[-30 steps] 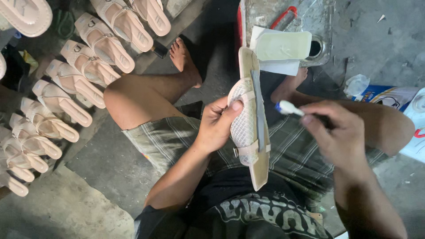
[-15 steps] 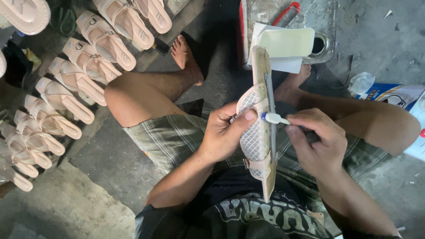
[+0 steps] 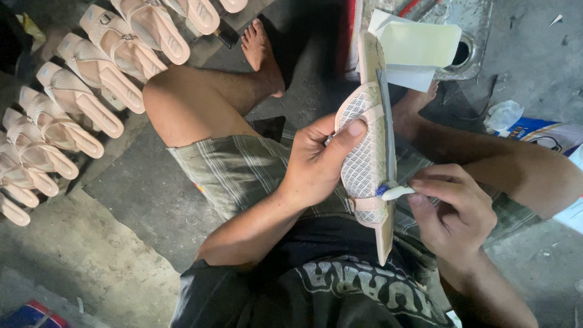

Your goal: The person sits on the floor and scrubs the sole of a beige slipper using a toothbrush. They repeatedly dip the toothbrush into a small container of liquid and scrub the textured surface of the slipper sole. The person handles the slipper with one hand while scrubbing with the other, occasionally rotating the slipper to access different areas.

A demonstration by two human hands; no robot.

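- Many pale pink strapped sandals (image 3: 73, 97) laid in rows on grey concrete floor (image 3: 97, 243), far left; soles up-left, likely parked aside to dry or await work; row cut off by left and top edges.
- Dented metal tray (image 3: 480, 36) at top, partly covered by cream paper sheets (image 3: 419, 45); contents hidden, round opening barely readable.
- Blue printed packet (image 3: 534, 129) and crumpled clear wrapper (image 3: 503, 114) at right, well apart from hands; packet cut off.
- One beige mesh-strapped sandal (image 3: 367, 158) held on edge over lap, sole rim facing right, probably so grey edge strip is reachable.
- Left hand (image 3: 313, 167) clamped on that sandal, thumb pressed on mesh upper, fingers hidden behind.
- Right hand (image 3: 452, 206) pinched shut on small white-tipped brush (image 3: 395, 192), tip touching sole edge near lower strap; handle buried in fist, tip coating hard to make out.
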